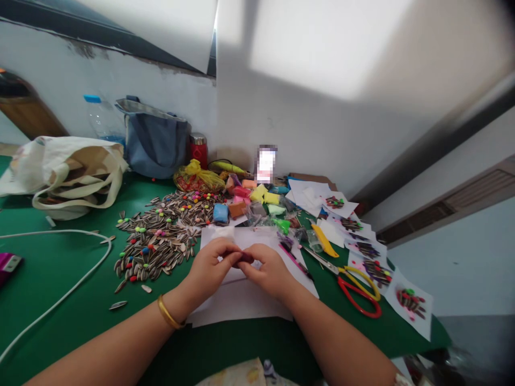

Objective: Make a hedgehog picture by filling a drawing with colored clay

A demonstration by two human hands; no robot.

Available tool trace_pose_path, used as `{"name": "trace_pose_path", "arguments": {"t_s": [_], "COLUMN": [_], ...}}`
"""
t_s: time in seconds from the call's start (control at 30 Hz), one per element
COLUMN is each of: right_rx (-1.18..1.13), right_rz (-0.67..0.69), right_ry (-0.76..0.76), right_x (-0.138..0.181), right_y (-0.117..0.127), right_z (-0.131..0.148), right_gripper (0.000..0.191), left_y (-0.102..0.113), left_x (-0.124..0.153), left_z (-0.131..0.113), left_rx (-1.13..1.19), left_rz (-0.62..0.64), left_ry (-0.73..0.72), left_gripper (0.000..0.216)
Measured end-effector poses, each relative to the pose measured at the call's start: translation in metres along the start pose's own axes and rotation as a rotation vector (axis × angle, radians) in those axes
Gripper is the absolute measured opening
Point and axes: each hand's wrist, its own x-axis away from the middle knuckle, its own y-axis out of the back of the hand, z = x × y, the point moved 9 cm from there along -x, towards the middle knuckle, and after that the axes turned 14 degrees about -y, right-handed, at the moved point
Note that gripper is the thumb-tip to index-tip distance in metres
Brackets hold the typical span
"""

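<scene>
Left hand (211,268) and right hand (269,272) fingertip to fingertip, both pinching small dark-red lump (245,259), mostly hidden, white paper (241,301) beneath, sunflower seeds (161,241) leftward, scissors (359,292) rightward

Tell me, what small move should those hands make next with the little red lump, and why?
Probably roll the red lump round between the fingertips. The left hand and right hand both pinch it above the white paper, and small round coloured balls lie among the sunflower seeds to the left, so a ball seems the likely shape.
</scene>
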Motion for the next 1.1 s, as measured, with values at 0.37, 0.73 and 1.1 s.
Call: {"name": "trace_pose_path", "arguments": {"t_s": [0.37,0.73,1.1], "right_rx": [-0.024,-0.022,-0.025], "right_rz": [0.027,-0.002,-0.055], "right_ry": [0.020,-0.016,-0.035], "right_x": [-0.001,0.000,-0.001], "right_y": [0.001,0.004,0.009], "right_z": [0.002,0.000,-0.001], "right_gripper": [0.013,0.012,0.010], "left_y": [0.003,0.001,0.000], "left_x": [0.000,0.003,0.003], "left_z": [0.000,0.006,0.005], "left_rx": [0.015,0.026,0.014], "left_rz": [-0.033,-0.042,-0.029], "left_ry": [-0.020,0.023,-0.010], "left_gripper": [0.009,0.008,0.009]}}
